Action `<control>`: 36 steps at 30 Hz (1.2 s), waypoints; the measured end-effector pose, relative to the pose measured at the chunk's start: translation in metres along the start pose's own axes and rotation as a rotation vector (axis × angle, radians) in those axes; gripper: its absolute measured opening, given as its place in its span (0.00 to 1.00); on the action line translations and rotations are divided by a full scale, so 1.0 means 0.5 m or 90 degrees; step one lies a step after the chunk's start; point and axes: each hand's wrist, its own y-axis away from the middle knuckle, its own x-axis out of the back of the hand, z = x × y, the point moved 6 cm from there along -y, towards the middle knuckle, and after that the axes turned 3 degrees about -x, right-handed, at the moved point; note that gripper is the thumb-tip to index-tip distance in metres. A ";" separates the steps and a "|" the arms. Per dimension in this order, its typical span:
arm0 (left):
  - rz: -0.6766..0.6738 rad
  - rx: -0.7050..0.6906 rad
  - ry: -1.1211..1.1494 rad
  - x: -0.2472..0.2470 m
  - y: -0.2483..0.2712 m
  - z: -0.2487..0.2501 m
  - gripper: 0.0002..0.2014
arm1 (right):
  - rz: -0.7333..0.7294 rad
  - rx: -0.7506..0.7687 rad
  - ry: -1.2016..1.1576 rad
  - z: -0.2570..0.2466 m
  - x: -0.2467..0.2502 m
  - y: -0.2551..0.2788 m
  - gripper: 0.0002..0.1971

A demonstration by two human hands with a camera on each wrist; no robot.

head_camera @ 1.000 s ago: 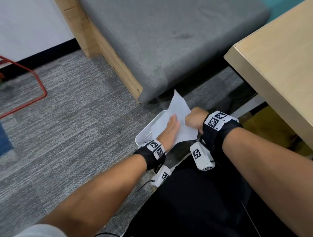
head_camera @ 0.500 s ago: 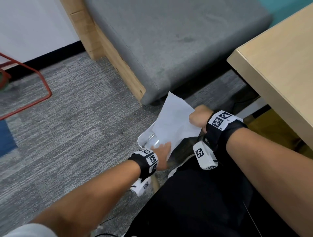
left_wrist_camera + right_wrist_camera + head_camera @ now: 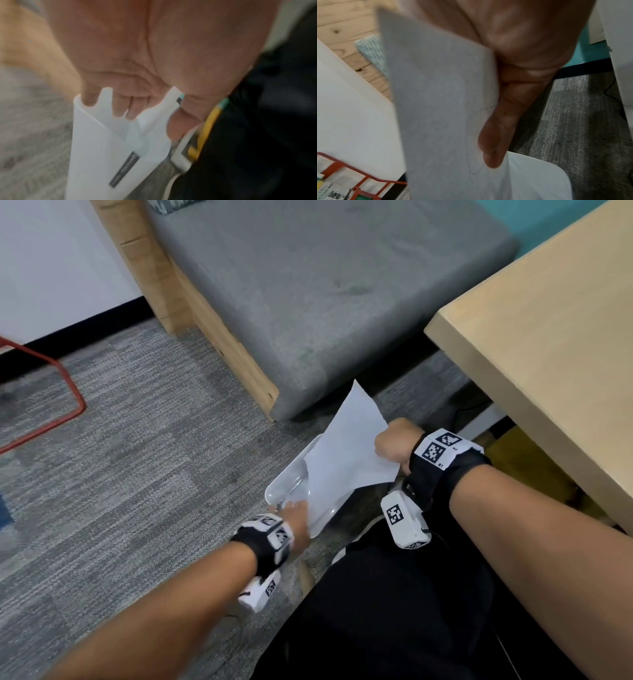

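Head view: plain white paper sheet (image 3: 346,453) sits tilted, low end inside the white rectangular plastic tray (image 3: 286,486), high corner pointing at the grey cushioned bench (image 3: 325,285). My right grip (image 3: 394,445) pinches the sheet's right edge; the right wrist view shows one finger (image 3: 501,128) flat against the sheet. My left grip (image 3: 296,517) is closed on the tray's near corner, with fingers (image 3: 123,105) hooked over the rim in the left wrist view. The tray lies on the grey carpet floor (image 3: 137,457), just beside my black trouser leg (image 3: 376,594).

Risks:
- The pinch is on one edge of a thin sheet, so it likely flops or creases if pulled fast, and the far corner could fold over.
- The low end may drag on the tray wall, catch and crumple or tear.
- The pinch sits close to the edge, so a slip is possible.
- If the left grip eases off, the light tray probably lifts or skids along with the sheet.
- I can't tell whether anything lies under the sheet; if so, it could get flicked out.
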 end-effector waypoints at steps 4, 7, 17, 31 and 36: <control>0.080 0.080 0.356 0.102 0.037 -0.039 0.30 | 0.000 0.059 -0.070 -0.009 0.017 0.065 0.13; 0.116 0.027 0.475 0.175 0.080 -0.065 0.32 | 0.045 0.174 -0.139 -0.010 0.051 0.161 0.12; 0.199 -0.346 0.830 0.475 0.374 0.125 0.26 | 0.270 0.348 -0.394 0.249 0.295 0.600 0.09; 0.301 -0.491 0.211 0.580 0.386 0.867 0.42 | 0.391 0.244 -0.707 0.711 0.462 0.648 0.16; 0.316 -0.433 0.014 0.537 0.335 0.938 0.30 | 0.451 -0.029 -0.502 0.815 0.463 0.593 0.15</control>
